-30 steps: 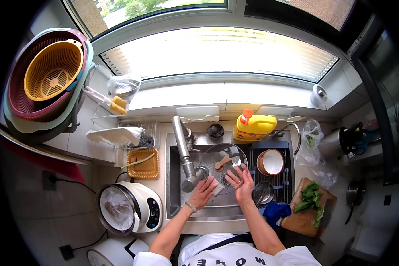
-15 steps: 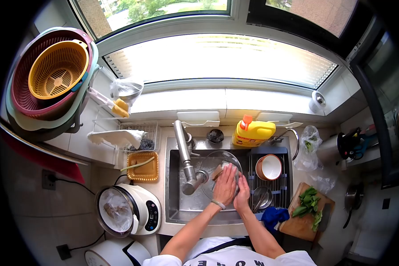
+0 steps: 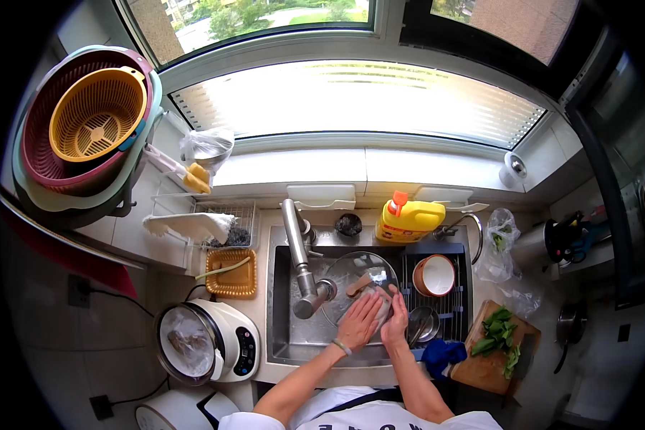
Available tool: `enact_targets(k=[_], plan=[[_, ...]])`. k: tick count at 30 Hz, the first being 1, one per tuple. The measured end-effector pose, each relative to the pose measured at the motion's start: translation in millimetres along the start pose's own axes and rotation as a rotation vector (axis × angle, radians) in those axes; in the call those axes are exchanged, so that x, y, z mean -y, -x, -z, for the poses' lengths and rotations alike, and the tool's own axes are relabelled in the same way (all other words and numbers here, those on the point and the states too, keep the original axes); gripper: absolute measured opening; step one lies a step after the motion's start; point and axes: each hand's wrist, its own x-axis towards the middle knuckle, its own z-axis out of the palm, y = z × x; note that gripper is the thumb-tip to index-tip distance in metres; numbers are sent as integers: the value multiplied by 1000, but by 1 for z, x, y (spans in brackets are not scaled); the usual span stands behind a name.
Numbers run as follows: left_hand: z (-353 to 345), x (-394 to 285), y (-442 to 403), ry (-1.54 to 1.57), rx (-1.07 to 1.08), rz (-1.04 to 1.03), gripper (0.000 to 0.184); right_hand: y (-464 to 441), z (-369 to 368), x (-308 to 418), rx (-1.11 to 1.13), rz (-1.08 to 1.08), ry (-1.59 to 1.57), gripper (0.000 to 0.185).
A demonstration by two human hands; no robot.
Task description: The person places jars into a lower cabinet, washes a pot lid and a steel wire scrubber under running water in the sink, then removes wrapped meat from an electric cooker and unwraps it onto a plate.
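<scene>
In the sink [image 3: 283, 337], a clear glass lid [image 3: 337, 301] with a brown handle [image 3: 357, 284] is held tilted. My right hand [image 3: 395, 324] grips the lid's near right edge, its fingers partly hidden. My left hand [image 3: 360, 320] lies with fingers stretched and close together over a pale cloth-like thing [image 3: 382, 304], pressing it on the glass; most of that thing is covered. The steel faucet [image 3: 299, 251] stands left of the lid, its spout end near the rim.
Right of the lid, a drying rack holds a brown-and-white bowl [image 3: 434, 275] and a small metal dish [image 3: 423, 324]. A yellow jug [image 3: 408, 220] stands behind the sink. A cutting board [image 3: 473, 369] with leafy greens [image 3: 496, 331] lies right, a white cooker [image 3: 233, 337] left.
Both hands and the lid have come slightly nearer to me. My left hand has slid down the glass, and more of the brown handle shows now.
</scene>
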Motion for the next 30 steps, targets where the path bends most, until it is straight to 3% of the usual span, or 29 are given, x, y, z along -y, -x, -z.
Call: enact_targets(k=[2,4,6,7,10,11,13,16,18,19,20,22,23,24,25,26,28,30], plan=[[0,16,33,12,-5,50,56,-3,0,13,6,41,93,33],[3,36,45,24,-10,95,56,0,-5,32,13,-178,-36,33],[7,53,47,84,-56,335,55,-7,7,29,11,-183,-33,32],[11,59,42,85,-59,339,55,-7,9,30,40,-213,13,32],[30,80,5,58,241,452,53,-11,8,32,131,-300,140,32],[39,85,-12,-40,45,220,51,-13,6,33,185,-356,216,31],[45,93,-32,-137,-150,-14,49,-19,3,33,244,-428,297,32],[47,100,-47,-79,-164,-58,41,-36,0,37,336,-535,417,34],[56,101,-46,324,345,419,42,-57,1,40,445,-614,480,33],[67,91,-44,528,293,532,44,-64,-3,44,479,-616,508,29],[48,109,-36,525,299,535,44,-77,-5,43,478,-618,501,29],[-18,165,0,806,141,331,41,-104,-7,33,677,-398,1023,29],[-21,160,12,817,85,306,38,-110,-13,29,675,-399,1015,29],[-23,156,24,827,29,280,36,-114,-24,21,675,-231,1178,29],[-5,123,22,585,-8,540,35,-115,-34,11,667,-57,1336,29],[5,104,22,331,-45,788,33,-114,-41,-2,666,-59,1330,29],[7,100,24,174,47,788,31,-112,-53,-33,583,269,1480,31],[15,87,28,104,-36,744,30,-103,-60,-63,509,415,1440,33]])
